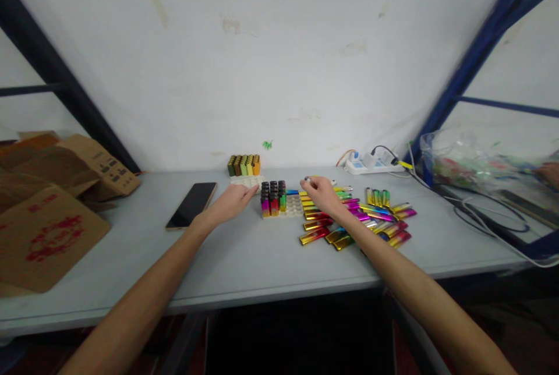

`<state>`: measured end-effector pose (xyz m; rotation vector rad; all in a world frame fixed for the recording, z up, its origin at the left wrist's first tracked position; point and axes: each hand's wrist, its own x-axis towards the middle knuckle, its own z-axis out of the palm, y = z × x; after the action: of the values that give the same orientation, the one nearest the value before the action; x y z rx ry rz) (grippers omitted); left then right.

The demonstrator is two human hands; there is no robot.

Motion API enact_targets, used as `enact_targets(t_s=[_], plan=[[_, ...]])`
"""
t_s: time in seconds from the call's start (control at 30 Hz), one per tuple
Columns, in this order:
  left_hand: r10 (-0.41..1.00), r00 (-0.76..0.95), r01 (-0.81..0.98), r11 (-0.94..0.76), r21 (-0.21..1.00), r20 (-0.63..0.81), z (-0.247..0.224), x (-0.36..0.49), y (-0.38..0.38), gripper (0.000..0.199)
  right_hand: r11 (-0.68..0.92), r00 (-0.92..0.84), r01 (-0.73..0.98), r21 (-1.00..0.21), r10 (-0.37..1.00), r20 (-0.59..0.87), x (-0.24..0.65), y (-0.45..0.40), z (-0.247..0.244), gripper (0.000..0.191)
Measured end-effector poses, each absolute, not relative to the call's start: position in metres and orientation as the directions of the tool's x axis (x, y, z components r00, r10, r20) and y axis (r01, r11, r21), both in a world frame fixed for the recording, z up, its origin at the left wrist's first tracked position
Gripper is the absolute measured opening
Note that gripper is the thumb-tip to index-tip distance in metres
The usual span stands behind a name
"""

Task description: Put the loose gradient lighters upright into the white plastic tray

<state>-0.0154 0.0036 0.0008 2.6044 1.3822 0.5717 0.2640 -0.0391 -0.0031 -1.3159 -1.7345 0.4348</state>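
My left hand (233, 202) is beside the left edge of a pale tray (294, 206), thumb and fingers together, whatever they hold hidden. Several lighters with black tops (273, 198) stand upright in the tray's left part; compartments show at its right. My right hand (320, 193) is closed above a spread of shiny coloured lighters (315, 236), with a small metallic tip at its fingertips, probably a lighter's. Behind the left hand, more upright lighters (243, 165) stand in a second pale tray (251, 181).
A black phone (192, 206) lies left of my left hand. Brown cardboard and paper bags (52, 229) cover the table's left end. A white power strip (375, 163) with cables is at the back right, near a blue frame (454, 81). Another person's hand (549, 174) shows at the far right.
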Motion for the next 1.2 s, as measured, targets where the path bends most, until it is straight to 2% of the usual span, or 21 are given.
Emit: enact_targets(t_s=[0.1, 0.27, 0.43, 0.63, 0.93, 1.2], plan=[[0.800, 0.521, 0.753, -0.595, 0.283, 0.296, 0.000, -0.017, 0.004, 0.057, 0.385, -0.058, 0.585, -0.714, 0.898, 0.437, 0.265, -0.040, -0.002, 0.050], [0.793, 0.497, 0.751, -0.597, 0.283, 0.353, 0.006, -0.018, 0.002, 0.052, 0.453, -0.185, 0.511, -0.730, 0.888, 0.421, 0.268, -0.040, -0.003, 0.041], [0.804, 0.478, 0.734, -0.586, 0.343, 0.352, 0.013, -0.018, 0.000, 0.057, 0.538, -0.221, 0.612, -0.579, 0.820, 0.528, 0.269, -0.035, -0.007, 0.043], [0.828, 0.443, 0.752, -0.552, 0.360, 0.345, 0.007, -0.018, 0.005, 0.059, 0.521, -0.246, 0.664, -0.536, 0.829, 0.502, 0.270, -0.036, -0.007, 0.034], [0.832, 0.453, 0.775, -0.545, 0.320, 0.321, 0.006, -0.018, 0.006, 0.059, 0.593, -0.404, 0.676, -0.438, 0.795, 0.452, 0.268, -0.029, -0.019, 0.023], [0.834, 0.443, 0.805, -0.532, 0.265, 0.329, 0.003, -0.020, 0.008, 0.062, 0.584, -0.465, 0.744, -0.325, 0.801, 0.376, 0.267, -0.022, -0.022, 0.021]])
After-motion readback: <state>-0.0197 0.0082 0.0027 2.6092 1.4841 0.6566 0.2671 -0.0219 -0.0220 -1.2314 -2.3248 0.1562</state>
